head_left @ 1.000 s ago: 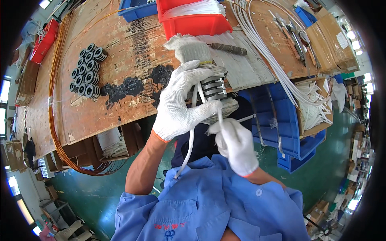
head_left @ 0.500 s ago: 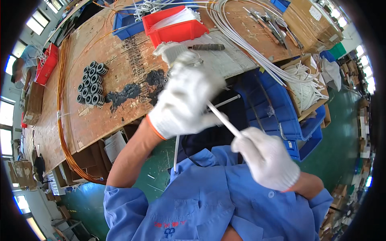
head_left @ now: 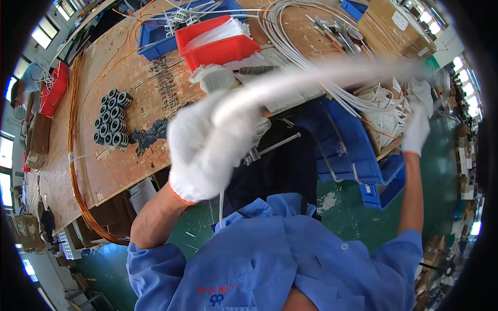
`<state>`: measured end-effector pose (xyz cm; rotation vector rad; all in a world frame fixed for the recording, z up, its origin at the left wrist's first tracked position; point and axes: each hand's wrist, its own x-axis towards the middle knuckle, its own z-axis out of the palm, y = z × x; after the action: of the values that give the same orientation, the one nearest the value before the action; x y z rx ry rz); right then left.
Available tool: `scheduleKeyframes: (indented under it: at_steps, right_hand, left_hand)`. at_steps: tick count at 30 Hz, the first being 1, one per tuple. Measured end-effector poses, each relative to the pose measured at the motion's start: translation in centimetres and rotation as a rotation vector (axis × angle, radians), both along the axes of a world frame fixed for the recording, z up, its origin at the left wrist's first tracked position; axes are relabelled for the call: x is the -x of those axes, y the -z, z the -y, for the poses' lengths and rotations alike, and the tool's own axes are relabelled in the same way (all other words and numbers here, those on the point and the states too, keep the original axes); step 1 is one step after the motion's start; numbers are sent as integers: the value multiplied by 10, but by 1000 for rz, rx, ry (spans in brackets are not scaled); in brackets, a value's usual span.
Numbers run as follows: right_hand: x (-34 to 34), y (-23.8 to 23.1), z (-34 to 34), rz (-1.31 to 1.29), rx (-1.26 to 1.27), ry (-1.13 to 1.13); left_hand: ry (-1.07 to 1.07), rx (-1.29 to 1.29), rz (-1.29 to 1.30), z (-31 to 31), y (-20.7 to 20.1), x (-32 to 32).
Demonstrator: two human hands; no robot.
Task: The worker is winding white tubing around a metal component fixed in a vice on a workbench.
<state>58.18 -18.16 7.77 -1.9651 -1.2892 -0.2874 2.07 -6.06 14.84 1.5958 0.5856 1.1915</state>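
My left hand (head_left: 207, 150), in a white glove, is closed at the near table edge. A white cable or tube (head_left: 306, 78), smeared by motion, extends from its fist up to the right. Beside the fist juts a metal bar handle (head_left: 280, 144) on a clamp-like fitting, partly hidden by the glove. My right hand (head_left: 416, 132), also gloved, reaches far right, next to a cardboard box of white cables (head_left: 381, 111) and a pale cloth or bag. Its fingers are blurred and merge with the pale material, so their grip is unclear.
A red bin (head_left: 218, 49) of white strips and a blue tray (head_left: 150, 49) stand at the back. Black-and-grey rings (head_left: 111, 119) cluster at left, near an orange wire bundle (head_left: 72, 155). Coiled white cable (head_left: 280, 26) and hand tools (head_left: 337, 36) lie right. Blue crates (head_left: 358, 150) stand below.
My right hand has left the rod-like white piece near my left hand and swung far right to the box. My left hand has shifted slightly left and down; a white length now sweeps right.
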Motion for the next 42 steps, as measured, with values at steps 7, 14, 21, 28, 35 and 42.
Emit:
scheduleKeyframes:
  at_steps: [7,14,21,28,35,42]
  right_hand:
    - [288,-80,-238,-1183,24,-656]
    - [349,-140,-317,-892,377,-1074]
    - [384,-121,-374,-1119,895,-1366]
    - [429,-23,-328,-1381,1347,-1331]
    - [356,-6,-238,66,-22,-1078]
    - [339,15,-105,583,90,-1200]
  left_hand:
    - [458,-378,239,-82,-43,37]
    - [-709,-132,547,-65,-103,23]
    - [-188,-331,387,-104,-82,95]
    - [-421,-264,225,-181,-82,71]
    - [-448,-107,71,-237,-63,37]
    - [-394,39,28,-234,-58,-1]
